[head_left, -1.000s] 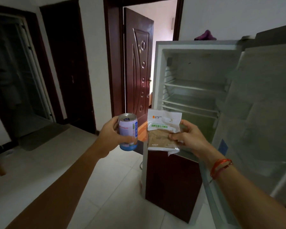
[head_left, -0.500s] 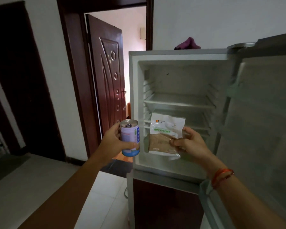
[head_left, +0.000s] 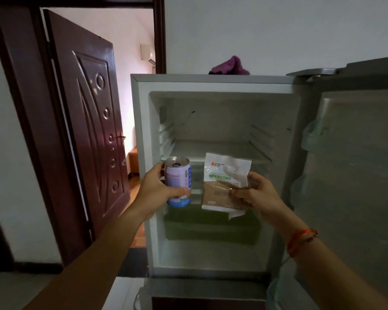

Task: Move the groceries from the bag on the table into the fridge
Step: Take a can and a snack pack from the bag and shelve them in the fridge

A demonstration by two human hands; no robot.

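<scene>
The fridge (head_left: 141,153) stands open in front of me, its upper compartment showing bare shelves and a green drawer (head_left: 211,229) at the bottom. My left hand (head_left: 154,191) grips an upright pale drink can (head_left: 177,175) with blue lettering, held at the compartment's left edge. My right hand (head_left: 255,196) pinches a white and brown food packet (head_left: 224,182) by its right side, in front of the middle shelf. The bag and the table are out of view.
The fridge door (head_left: 356,164) is swung open to the right. A purple cloth (head_left: 230,66) lies on top of the fridge. A dark red room door (head_left: 87,121) stands open at the left, beside a white wall.
I have come closer to the fridge, which now fills the view. Both hands, with the can and the packet, have risen to shelf height at the compartment's opening.
</scene>
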